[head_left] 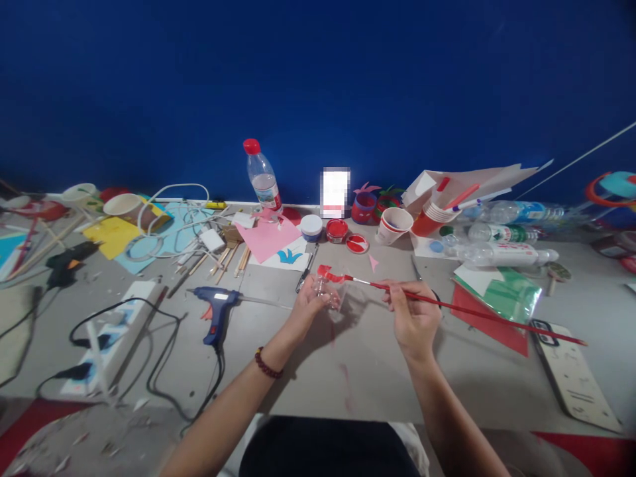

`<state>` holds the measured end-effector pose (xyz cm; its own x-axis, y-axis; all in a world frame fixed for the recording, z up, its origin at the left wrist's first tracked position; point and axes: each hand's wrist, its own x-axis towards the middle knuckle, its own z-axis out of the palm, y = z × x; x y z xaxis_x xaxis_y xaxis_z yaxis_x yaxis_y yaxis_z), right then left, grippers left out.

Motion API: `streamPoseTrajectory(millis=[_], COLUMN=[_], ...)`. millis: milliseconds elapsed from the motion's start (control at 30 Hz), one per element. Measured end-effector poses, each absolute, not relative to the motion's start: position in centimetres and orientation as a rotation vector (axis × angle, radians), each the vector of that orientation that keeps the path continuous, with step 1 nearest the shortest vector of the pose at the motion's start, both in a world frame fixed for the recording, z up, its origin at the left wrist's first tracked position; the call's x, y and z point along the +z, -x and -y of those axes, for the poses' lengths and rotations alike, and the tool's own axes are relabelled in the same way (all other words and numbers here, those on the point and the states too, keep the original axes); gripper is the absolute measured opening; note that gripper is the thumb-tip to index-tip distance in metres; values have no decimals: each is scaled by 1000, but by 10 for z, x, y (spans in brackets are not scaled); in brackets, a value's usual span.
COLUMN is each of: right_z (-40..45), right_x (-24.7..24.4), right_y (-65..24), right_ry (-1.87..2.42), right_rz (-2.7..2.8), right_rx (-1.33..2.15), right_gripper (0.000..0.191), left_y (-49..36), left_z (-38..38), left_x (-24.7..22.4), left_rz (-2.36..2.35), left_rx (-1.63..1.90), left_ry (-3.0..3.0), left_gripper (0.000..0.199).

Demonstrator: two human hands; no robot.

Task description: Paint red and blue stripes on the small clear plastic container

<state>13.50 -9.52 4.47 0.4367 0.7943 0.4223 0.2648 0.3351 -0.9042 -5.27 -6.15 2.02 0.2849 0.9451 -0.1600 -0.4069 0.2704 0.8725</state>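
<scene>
Over the middle of the grey worktop [308, 397], the left hand [309, 301] has its fingers closed on a small clear plastic bottle piece [334, 299], its far end coated red. The right hand [416, 318] pinches a long, thin red-handled paintbrush [472, 309] whose bristles touch that coated end. Good work here would mean gripping only the bare plastic, turning it gradually, and laying thin, overlapping strokes so that paint neither pools nor reaches the fingers.

Along the back edge, left to right: a wide cream paper cup [122, 211] near the left corner, contents unclear; a clear plastic bottle with a red cap [262, 177], its fill hard to read; a white-lidded round jar [311, 227], closed, blue below the lid; an open jar of red paint [336, 230]; its likely lid, a red-smeared disc [357, 244]; a patterned white paper cup [393, 228], contents uncertain; and stacked paper cups [431, 220] holding red markers [463, 197].
</scene>
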Motion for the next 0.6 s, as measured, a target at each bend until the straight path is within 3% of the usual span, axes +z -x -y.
streamPoseTrajectory(millis=[600], right_z=[100], right_x=[46], right_y=[-128], right_ry=[1188], right_rz=[1149], right_rx=[478], right_gripper=[24], left_y=[52], left_z=[62], left_x=[21], left_rz=[-832], left_rx=[1055], left_ry=[-834], left_gripper=[41])
